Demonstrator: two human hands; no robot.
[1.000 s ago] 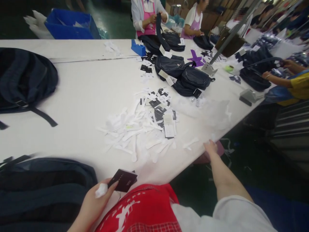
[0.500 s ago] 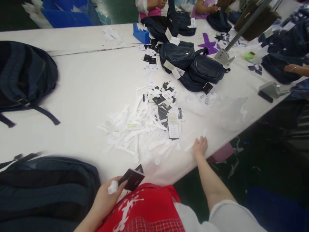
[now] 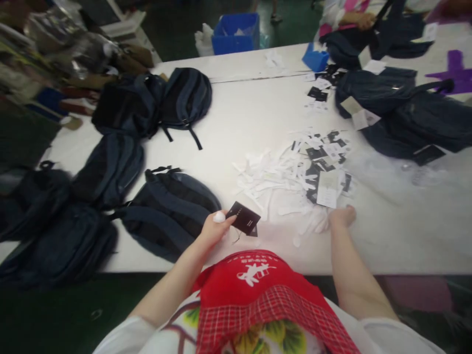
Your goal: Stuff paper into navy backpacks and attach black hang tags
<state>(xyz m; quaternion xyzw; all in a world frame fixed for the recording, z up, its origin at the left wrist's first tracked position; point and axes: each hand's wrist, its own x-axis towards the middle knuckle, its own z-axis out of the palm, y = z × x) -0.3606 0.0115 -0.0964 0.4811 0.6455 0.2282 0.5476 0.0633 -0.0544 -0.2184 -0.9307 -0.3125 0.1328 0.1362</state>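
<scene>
Black hang tags (image 3: 244, 218) with a thin string are gripped in my left hand (image 3: 214, 228), near the table's front edge. Something small and white (image 3: 219, 217) sits on that hand by the thumb. My right hand (image 3: 342, 216) rests low on the table at the near right side of a heap of white paper strips (image 3: 273, 172). Bunched strips lie right beside it, and its fingers are too blurred to make out. Black and white tags (image 3: 327, 189) lie on the heap's right part, just beyond this hand. A dark blue backpack (image 3: 173, 211) lies left of my left hand.
More backpacks (image 3: 110, 169) crowd the table's left side. At the right lie dark blue bags (image 3: 416, 110) with tags attached. A blue tape dispenser (image 3: 315, 58) stands toward the back. Across the white table (image 3: 243, 113), a co-worker's hands (image 3: 365, 21) handle a bag; a blue bin (image 3: 236, 35) stands beyond.
The view has swung left, bringing more backpacks into sight. My right hand has come in against the heap, with strips bunched beside it. My left hand still holds the black tags.
</scene>
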